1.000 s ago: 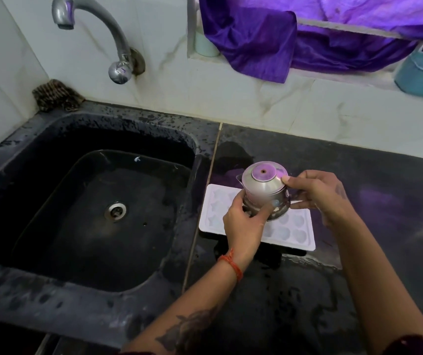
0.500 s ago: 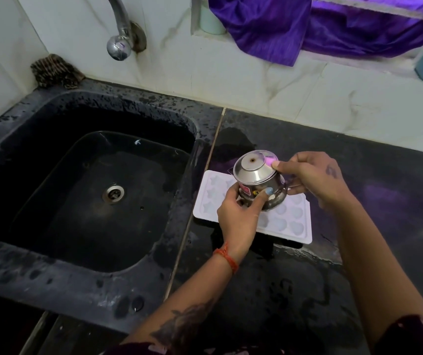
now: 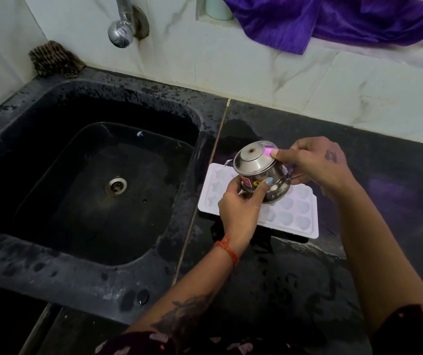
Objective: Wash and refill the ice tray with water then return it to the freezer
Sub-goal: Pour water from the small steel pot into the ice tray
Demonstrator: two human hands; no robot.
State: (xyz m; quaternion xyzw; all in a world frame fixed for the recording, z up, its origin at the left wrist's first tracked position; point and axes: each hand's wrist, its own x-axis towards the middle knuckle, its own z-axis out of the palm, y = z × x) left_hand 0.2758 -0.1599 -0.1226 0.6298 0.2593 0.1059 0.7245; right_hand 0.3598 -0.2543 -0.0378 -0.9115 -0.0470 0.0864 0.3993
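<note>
A white ice tray with shaped cavities lies flat on the black counter just right of the sink. Over its left half I hold a small steel pot with a lid, tipped toward the left, its spout over the tray's far left corner. My left hand cups the pot's belly from below. My right hand grips its handle, with a finger pressed on the lid. The pot and my left hand hide part of the tray.
The black sink with a metal drain fills the left. A chrome tap juts from the marble wall above it. A scrubber sits at the sink's back corner. Purple cloth hangs over the sill. The counter is wet.
The pot has tipped further to the left over the tray, with both hands still on it. The view has dropped slightly, so the tap's spout is out of frame.
</note>
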